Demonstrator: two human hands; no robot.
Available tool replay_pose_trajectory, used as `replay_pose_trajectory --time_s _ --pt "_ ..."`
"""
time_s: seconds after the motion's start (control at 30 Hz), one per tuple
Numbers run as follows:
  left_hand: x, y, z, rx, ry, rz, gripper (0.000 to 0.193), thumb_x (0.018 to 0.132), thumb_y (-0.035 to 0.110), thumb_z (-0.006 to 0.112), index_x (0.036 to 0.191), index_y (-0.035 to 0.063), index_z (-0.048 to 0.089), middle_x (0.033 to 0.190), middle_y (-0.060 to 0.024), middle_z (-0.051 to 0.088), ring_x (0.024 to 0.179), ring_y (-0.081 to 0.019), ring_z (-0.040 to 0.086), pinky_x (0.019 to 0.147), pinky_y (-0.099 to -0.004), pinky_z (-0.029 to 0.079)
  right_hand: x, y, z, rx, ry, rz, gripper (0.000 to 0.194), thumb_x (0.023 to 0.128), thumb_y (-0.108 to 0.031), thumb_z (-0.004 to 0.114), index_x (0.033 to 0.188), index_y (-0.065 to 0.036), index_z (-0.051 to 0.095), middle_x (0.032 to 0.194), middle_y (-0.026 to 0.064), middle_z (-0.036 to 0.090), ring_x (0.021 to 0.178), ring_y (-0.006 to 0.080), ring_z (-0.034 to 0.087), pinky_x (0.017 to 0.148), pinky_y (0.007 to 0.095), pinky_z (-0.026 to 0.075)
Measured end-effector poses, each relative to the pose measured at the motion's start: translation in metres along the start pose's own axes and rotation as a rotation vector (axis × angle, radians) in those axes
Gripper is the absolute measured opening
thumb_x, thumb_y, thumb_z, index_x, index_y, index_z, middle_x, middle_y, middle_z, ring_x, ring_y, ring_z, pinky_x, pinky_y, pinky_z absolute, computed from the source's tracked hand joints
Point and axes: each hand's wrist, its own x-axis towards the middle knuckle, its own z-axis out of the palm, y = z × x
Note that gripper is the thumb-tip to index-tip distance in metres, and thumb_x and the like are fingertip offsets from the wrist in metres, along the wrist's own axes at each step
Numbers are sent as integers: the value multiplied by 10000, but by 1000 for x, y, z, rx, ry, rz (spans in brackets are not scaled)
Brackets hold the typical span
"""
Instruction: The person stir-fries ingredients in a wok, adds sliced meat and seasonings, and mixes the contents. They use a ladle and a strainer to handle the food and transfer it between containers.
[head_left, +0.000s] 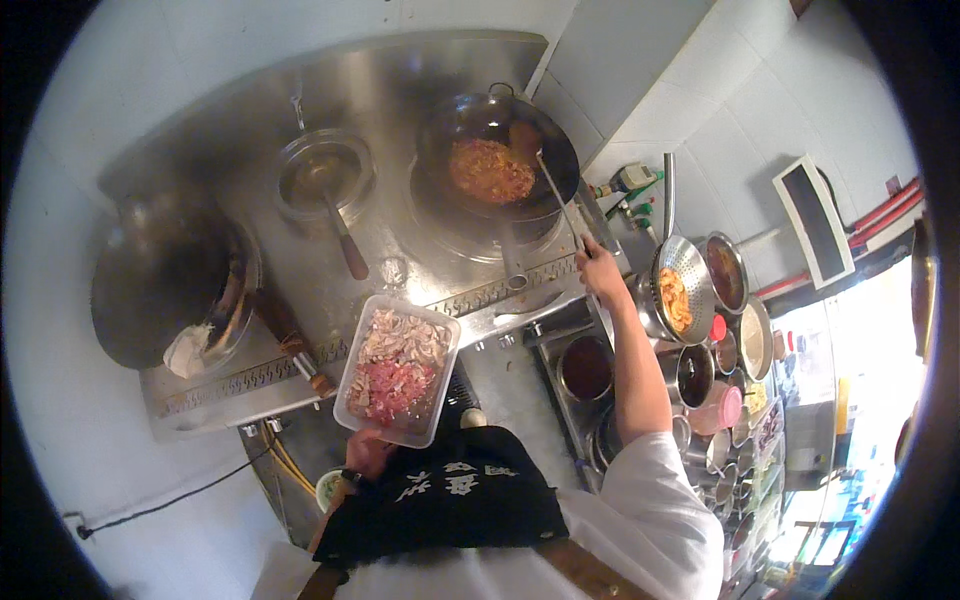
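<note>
My left hand (369, 453) grips the near edge of a translucent plastic container (340, 401), which holds pale sliced meat (405, 334) and redder raw meat (390, 386). The container is over the front edge of the stove. My right hand (600, 271) is closed around the handle of a long metal ladle (559, 196). The ladle's bowl lies inside a black wok (555, 135) at the back right, beside a reddish, oily chopped mixture (491, 172). The wok's hollow handle (512, 259) points towards me.
A pot (326, 176) with a wooden-handled utensil stands mid-stove. A second large wok (161, 285) tilts at the left, with a white cloth (187, 351) on it. At the right are a perforated strainer (694, 285) with orange food, a dark sauce pot (587, 367) and several containers.
</note>
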Motion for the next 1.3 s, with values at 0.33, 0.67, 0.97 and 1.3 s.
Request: replay_pose_trajectory --time_s 0.33,0.67,0.97,1.3 --pt "3 2 -17 -62 -25 -46 405 793 184 556 1144 -18 540 1192 -205 584 1129 -353 551 958 -480 455 19 -39 36 651 -433 324 402 968 -232 432 1301 -10 469 700 -2 525 478 96 447 420 225 401" --pt "-1 4 -3 -134 16 -83 355 805 173 547 1115 0 563 1119 -175 612 1099 -342 567 963 -500 451 -7 -17 16 -2 -143 11 529 946 -236 485 1421 -33 376 660 20 530 494 139 498 401 276 397" --pt "-1 4 2 -136 -160 -54 291 814 173 549 1068 34 584 1089 -136 629 1046 -307 586 927 -468 464 11 -25 38 1255 -499 572 133 941 -173 456 817 -130 475 724 18 488 485 69 392 342 200 287" --pt "1 0 5 561 -8 247 199 777 140 701 942 43 647 907 -79 675 883 -238 651 794 -390 532 2 -40 29 909 -487 498 171 978 -244 447 992 -86 509 671 2 492 444 86 389 381 241 327"
